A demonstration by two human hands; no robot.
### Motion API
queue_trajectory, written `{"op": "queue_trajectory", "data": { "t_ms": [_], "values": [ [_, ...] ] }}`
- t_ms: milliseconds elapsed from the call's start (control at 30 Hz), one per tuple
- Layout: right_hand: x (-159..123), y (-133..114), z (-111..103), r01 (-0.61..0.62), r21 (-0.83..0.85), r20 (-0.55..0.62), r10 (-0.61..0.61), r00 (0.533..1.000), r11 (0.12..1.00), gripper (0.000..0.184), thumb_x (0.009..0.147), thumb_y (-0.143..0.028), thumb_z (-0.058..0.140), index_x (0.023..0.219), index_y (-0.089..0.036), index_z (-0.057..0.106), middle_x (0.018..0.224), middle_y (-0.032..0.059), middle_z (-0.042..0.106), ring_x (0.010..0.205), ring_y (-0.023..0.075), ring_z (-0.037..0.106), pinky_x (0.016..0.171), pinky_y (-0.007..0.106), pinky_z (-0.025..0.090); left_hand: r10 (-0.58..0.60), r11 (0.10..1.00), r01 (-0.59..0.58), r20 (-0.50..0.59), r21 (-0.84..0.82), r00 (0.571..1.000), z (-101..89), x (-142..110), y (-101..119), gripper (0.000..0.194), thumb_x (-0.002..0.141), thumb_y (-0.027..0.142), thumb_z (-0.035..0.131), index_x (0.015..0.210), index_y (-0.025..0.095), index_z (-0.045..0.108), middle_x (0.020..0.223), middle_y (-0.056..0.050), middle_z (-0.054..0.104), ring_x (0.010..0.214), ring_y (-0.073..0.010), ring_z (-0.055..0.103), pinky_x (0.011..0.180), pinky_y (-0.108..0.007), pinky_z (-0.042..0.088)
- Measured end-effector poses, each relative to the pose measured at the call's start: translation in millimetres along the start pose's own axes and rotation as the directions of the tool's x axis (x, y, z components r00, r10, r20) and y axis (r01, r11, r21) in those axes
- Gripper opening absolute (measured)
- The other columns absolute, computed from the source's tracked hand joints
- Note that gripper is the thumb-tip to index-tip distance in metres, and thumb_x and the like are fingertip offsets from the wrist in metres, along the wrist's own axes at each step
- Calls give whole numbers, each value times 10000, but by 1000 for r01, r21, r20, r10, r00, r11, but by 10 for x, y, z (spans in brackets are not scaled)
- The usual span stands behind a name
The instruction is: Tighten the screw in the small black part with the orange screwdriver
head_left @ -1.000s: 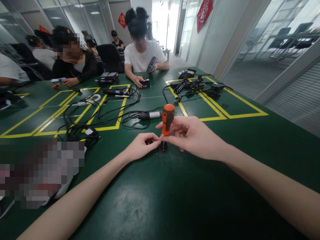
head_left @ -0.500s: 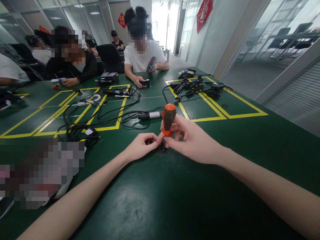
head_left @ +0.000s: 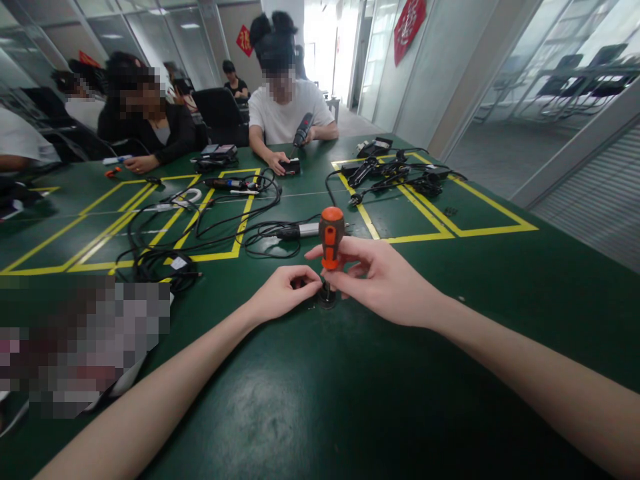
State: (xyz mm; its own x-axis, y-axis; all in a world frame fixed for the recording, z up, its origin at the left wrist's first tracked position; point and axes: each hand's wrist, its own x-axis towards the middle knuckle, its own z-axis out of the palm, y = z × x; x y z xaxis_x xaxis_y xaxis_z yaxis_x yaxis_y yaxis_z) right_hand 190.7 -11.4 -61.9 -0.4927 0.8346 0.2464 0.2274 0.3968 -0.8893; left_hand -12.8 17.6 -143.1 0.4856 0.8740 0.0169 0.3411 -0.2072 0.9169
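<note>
My right hand holds an orange and dark grey screwdriver by the lower part of its handle, between thumb and fingers. The screwdriver stands nearly upright, its tip down at a small dark round part on the green table. Closed in a pinch, my left hand is at the left side of that part, by the screwdriver's shaft. What its fingertips grip is too small and hidden to make out.
Behind my hands lies a silver and black corded tool. Black cables coil at the left, beside a blurred bag-like item. More black devices and cords sit inside yellow tape at the right. Across the table a person works with a power screwdriver.
The screwdriver handle has turned about its axis and its top has shifted slightly left. My right fingers have closed, then loosened around it. My left hand stays nearly still.
</note>
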Motion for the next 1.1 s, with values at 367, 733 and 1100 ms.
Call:
{"op": "queue_trajectory", "data": {
  "t_ms": [367,733,1100],
  "values": [
    [-1,-7,-16,-38,133,26,35,999,990,167,796,-136,647,950,-184,601,907,14,708,617,135,708,588,249,578,25,1000,-25,-13,15,1000,0,7,-33,266,868,393,649,811,138,698,695,25,600,637,-116,463,618,-234,350],
    [19,35,1,-57,132,94,45,995,990,71,887,-165,539,934,-175,592,799,1,613,706,148,628,655,281,530,39,999,-39,13,6,999,-7,-4,-33,217,901,308,645,909,127,764,812,-25,713,694,-135,560,695,-243,448],
    [-5,39,17,-96,230,204,49,978,968,145,928,-117,446,1036,-185,515,782,-24,573,581,110,457,543,254,389,104,990,-92,114,-106,988,-63,35,-102,202,890,304,679,890,135,789,859,-30,748,773,-151,612,761,-250,471]
  ]
}}
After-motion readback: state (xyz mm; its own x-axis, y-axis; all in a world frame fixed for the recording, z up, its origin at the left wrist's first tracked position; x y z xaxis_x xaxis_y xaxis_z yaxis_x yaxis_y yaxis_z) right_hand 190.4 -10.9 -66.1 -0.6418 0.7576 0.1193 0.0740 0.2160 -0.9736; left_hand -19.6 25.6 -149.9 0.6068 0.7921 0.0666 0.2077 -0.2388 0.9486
